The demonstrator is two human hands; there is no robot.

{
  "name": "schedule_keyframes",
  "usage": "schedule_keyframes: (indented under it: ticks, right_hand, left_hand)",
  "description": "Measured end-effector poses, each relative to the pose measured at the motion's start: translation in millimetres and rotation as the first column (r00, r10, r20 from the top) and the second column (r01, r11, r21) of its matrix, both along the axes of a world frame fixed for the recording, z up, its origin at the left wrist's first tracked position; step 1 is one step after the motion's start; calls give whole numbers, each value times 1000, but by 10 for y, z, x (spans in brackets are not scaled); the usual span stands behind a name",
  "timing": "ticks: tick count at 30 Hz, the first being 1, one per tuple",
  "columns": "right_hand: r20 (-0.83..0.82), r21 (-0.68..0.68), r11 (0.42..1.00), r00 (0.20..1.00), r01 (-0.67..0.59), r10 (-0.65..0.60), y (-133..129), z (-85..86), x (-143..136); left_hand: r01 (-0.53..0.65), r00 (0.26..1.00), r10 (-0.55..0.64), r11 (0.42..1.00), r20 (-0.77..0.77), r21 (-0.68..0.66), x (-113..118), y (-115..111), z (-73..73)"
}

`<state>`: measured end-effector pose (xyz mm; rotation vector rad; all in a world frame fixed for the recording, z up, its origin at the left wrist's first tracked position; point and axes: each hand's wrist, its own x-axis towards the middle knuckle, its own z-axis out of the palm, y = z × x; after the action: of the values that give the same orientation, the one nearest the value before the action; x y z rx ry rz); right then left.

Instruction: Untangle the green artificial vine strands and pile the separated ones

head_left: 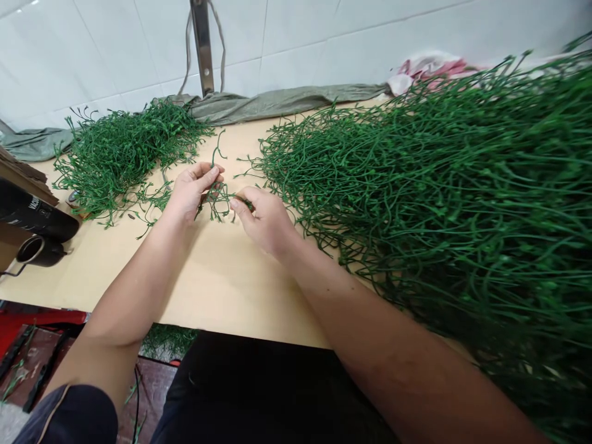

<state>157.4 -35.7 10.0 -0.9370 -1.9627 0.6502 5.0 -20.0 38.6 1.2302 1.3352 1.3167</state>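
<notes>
Between finger and thumb, my left hand (194, 185) pinches a few thin green plastic stems (216, 148), one sticking up above the fingertips. My right hand (261, 216) is closed on the tips of more green stems (222, 200) that hang between the two hands. Both hands are just above the tabletop, close together. To the left of them sits a tangled heap of short green stem pieces (124, 154). On the right lies a much larger pile of long green stems (416, 179), partly behind my right forearm.
A black vacuum flask (37, 209) and a dark mug (41, 251) stand at the left edge of the tan tabletop (222, 277). Grey-green cloth (277, 103) runs along the white tiled wall, beside a metal post (202, 49). A pink and white cloth (428, 71) lies at the back.
</notes>
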Motion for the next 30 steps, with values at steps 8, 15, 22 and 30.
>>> schedule_keyframes:
  ticks: [8, 15, 22, 30]
  right_hand:
    - [33, 76, 997, 999, -26, 24, -45, 8, -6]
    - [-34, 50, 997, 998, 51, -49, 12, 7, 34]
    - [-94, 14, 989, 985, 144, -142, 79, -2, 104]
    - [-100, -38, 983, 978, 178, -181, 114, 2, 139]
  left_hand:
    - [-48, 999, 49, 999, 11, -7, 10, 24, -37]
    - [52, 996, -59, 994, -62, -96, 49, -33, 36]
    - [166, 976, -176, 982, -127, -85, -12, -58, 17]
    - [252, 931, -280, 957, -235, -144, -27, -45, -7]
